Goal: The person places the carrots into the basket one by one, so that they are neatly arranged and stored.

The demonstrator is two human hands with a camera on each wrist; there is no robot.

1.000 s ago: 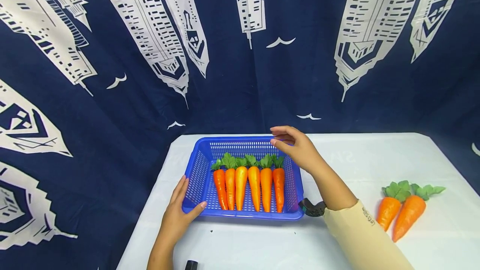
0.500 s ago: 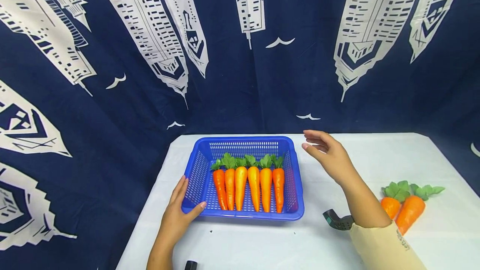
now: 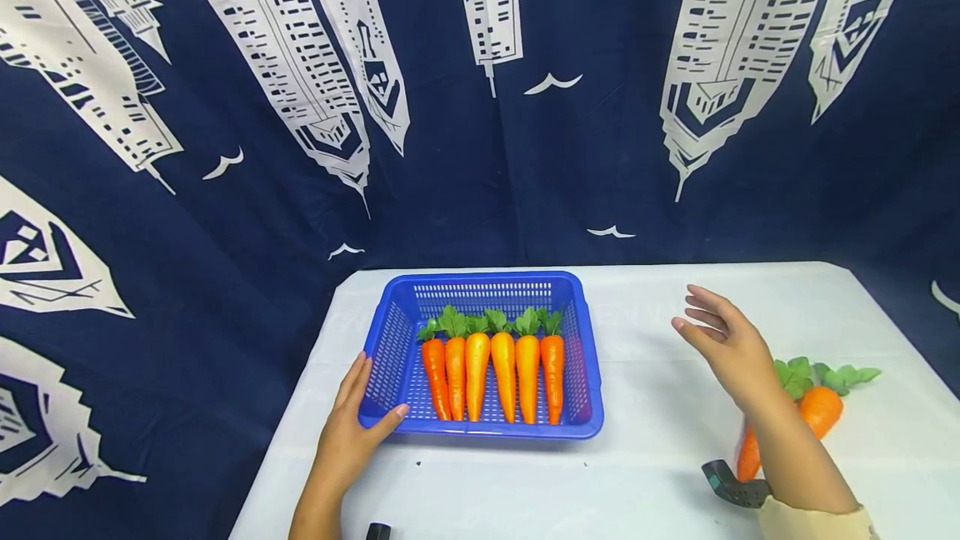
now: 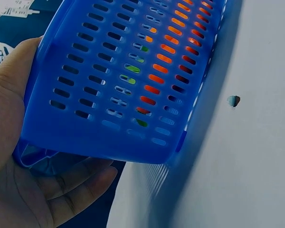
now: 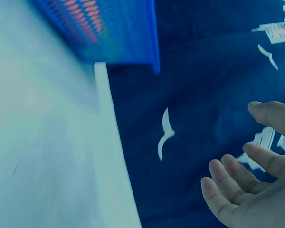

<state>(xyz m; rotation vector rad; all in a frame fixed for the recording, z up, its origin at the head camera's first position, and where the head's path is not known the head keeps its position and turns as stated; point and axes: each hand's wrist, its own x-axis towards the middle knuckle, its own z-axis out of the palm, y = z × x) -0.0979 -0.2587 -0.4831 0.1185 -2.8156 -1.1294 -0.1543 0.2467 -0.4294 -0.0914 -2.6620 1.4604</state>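
A blue plastic basket [image 3: 480, 430] with slotted walls stands on the white table. Inside it, several orange carrots [image 3: 477, 377] with green leafy tops lie side by side in a row, tops toward the far wall. My left hand [image 3: 347, 423] holds the basket's near left corner, thumb at the front rim and fingers along the left side. Well right of the basket, my right hand [image 3: 723, 346] hovers over the table, fingers loosely bent and nothing in them. Two more carrots [image 3: 821, 409] lie at the table's right, partly hidden behind the right forearm.
A dark blue curtain [image 3: 450, 190] printed with white buildings and birds hangs behind the white table [image 3: 645, 457]. A black wrist device [image 3: 735, 486] sticks out from the right wrist. A small dark mark [image 4: 233, 101] shows on the table in the left wrist view.
My right hand has moved from above the basket's far right corner to the right and nearer, toward the two loose carrots. My left hand stays at the basket's corner.
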